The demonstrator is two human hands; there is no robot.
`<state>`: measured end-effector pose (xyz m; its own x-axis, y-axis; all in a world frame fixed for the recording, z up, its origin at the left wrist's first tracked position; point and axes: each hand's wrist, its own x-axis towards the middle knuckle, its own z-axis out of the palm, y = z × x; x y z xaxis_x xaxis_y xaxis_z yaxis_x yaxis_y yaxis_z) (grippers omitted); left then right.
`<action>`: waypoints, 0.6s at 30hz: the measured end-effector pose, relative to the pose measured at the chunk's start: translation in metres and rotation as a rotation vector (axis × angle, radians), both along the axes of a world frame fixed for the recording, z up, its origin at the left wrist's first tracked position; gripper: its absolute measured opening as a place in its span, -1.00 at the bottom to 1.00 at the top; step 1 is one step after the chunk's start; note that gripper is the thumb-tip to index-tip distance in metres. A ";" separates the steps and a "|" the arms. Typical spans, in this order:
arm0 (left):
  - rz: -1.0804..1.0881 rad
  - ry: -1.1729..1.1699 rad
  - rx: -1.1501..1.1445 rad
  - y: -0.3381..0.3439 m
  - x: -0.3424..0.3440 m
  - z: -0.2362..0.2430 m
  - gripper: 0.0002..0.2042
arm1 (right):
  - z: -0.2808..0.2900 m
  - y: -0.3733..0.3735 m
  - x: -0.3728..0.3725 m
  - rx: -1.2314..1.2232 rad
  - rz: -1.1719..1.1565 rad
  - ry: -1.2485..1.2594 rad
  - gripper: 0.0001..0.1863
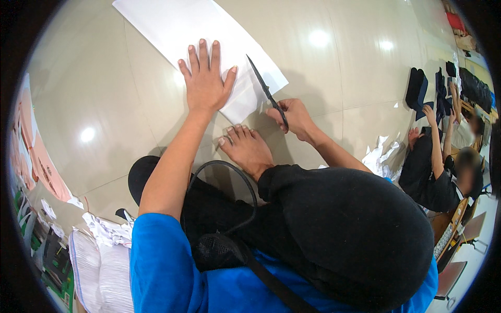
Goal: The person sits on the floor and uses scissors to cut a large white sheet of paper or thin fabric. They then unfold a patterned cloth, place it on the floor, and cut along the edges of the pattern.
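A large sheet of white paper [151,26] lies on the tiled floor [360,73], reaching from the top of the view down to just beyond my bare foot [245,146]. My left hand [206,81] rests flat on the sheet with fingers spread. My right hand [289,117] grips black scissors [261,78] by the handles at the sheet's right side; their blades point up and left over the paper. Whether the blades touch the paper I cannot tell.
Co-workers [436,172] sit at the right beside dark fabric pieces [417,91]. Paper scraps [381,156] lie right of my forearm. Peach pieces [42,151] lie along the left edge, with white scraps and a white sack [99,266] below them. A black cable loop [253,195] crosses my lap.
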<state>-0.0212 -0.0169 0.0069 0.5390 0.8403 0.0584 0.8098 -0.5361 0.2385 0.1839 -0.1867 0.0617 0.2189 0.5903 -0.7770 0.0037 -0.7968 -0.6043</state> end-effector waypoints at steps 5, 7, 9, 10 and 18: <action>0.009 0.008 -0.008 -0.001 -0.002 0.002 -0.19 | -0.004 0.011 -0.003 -0.005 -0.011 -0.006 -0.60; 0.012 -0.011 -0.024 -0.002 -0.001 0.003 -0.19 | -0.006 0.014 -0.001 0.000 0.005 -0.005 -0.60; 0.011 -0.020 -0.022 0.000 0.001 0.003 -0.19 | -0.006 0.016 0.001 0.004 0.008 -0.001 -0.60; 0.012 -0.016 -0.016 -0.001 0.001 0.003 -0.18 | -0.006 0.016 0.001 0.003 0.006 0.006 -0.60; 0.019 0.000 -0.039 0.000 0.001 0.006 -0.19 | -0.011 0.012 0.001 0.002 0.014 -0.008 -0.60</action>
